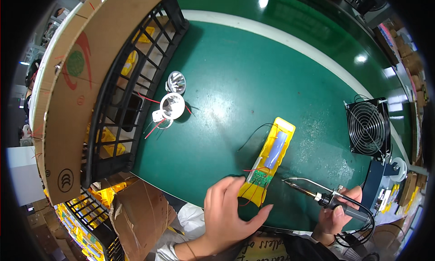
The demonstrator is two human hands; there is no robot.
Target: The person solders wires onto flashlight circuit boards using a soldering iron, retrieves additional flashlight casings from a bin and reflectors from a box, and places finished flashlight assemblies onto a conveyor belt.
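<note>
On the green table lies a yellow plastic housing [258, 190], tilted, with its far end to the right. Inside it sit a lavender cylindrical battery [275, 149] and a small green circuit board [261, 179] with red and dark thin wires. My left hand [229, 215] is at the housing's near end, thumb spread from the fingers; the fingertips reach its left edge, and I cannot tell if they press on it. My right hand [336, 217] grips a soldering iron [344, 206] with a thin metal feed tube. Its tip points left, apart from the housing.
Two reflector cups [172, 106] with red and black wires stand left of centre. Beside them rises a black plastic crate [118, 95] with yellow parts, behind cardboard [68, 120]. A black fan [368, 127] stands at the right. Another crate [88, 211] of yellow housings is lower left.
</note>
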